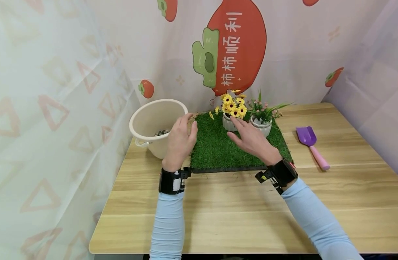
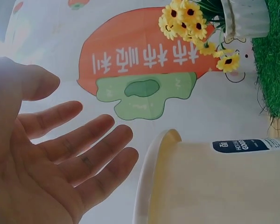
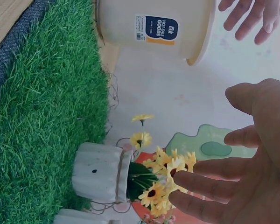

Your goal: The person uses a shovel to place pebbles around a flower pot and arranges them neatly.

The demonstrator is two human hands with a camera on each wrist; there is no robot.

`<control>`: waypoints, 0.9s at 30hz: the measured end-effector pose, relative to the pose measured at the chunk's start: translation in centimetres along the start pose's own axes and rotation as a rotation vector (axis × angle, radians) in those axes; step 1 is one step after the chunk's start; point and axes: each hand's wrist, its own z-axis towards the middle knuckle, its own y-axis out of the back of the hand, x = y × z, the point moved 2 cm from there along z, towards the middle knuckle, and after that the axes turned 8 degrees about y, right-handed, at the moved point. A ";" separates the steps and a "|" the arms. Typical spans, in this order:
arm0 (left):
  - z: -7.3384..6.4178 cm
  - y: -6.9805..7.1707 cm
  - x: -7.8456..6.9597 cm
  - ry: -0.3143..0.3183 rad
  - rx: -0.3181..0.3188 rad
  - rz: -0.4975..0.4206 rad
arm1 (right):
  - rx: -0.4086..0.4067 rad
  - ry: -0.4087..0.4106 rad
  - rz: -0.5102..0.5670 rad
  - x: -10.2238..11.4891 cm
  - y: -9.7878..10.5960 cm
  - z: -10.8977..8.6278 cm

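My left hand (image 1: 180,141) hovers at the right rim of a cream bucket (image 1: 138,124), fingers relaxed and holding nothing. Small dark stones (image 1: 161,133) lie inside the bucket, partly hidden by its near rim. In the left wrist view the fingers (image 2: 91,135) spread loosely beside the bucket's lip. My right hand (image 1: 252,140) is over the artificial turf mat (image 1: 215,151), empty, its fingertips overlapping the white pot of yellow flowers (image 1: 231,108) in the head view. Just behind that hand stands a second white pot (image 1: 264,127) with pink flowers and long green leaves.
A small shovel with a purple blade (image 1: 306,135) and pink handle lies on the wooden table (image 1: 355,202), right of the mat. Behind everything hangs a white curtain (image 1: 293,54) printed with persimmons. Another curtain (image 1: 52,119) runs along the table's left side.
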 end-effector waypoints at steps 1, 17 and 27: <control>0.0 0.1 0.1 0.006 0.003 -0.003 | 0.002 0.001 0.002 0.0 0.0 0.0; -0.5 1.9 0.8 -0.029 -0.072 -0.045 | 0.001 0.051 0.077 0.5 0.6 0.6; -0.2 4.2 2.1 -0.051 -0.131 -0.099 | 0.030 0.020 0.292 1.2 1.4 1.6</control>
